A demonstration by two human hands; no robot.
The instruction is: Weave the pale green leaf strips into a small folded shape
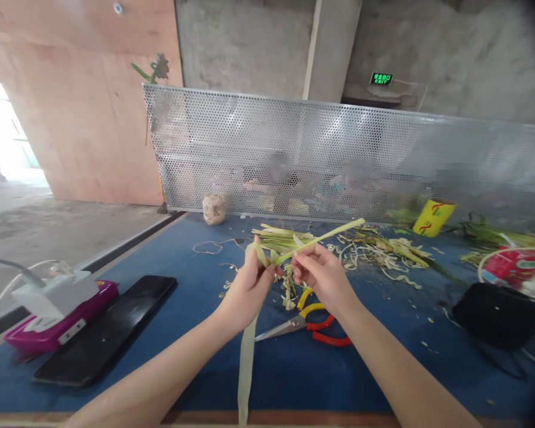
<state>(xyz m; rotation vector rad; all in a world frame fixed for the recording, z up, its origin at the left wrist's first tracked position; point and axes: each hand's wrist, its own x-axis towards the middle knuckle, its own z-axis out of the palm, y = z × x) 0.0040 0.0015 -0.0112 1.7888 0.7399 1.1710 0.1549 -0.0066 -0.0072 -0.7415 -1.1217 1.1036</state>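
My left hand (249, 284) is closed around a pale green leaf strip (246, 362) whose long end hangs down toward the table's near edge. My right hand (321, 270) pinches the same woven piece, and a second strip (325, 236) sticks out up and to the right from between the two hands. The hands meet a little above the blue table (182, 249). Under them lie scissors (310, 324) with red and yellow handles, and small leaf scraps (289, 294).
A pile of green leaves and trimmings (383, 246) lies behind the hands. At the left are a black phone (109, 327), a pink device with a white charger (56, 309). A black pouch (499, 315), a yellow cup (433, 218) and a perforated metal screen (339, 160) stand right and back.
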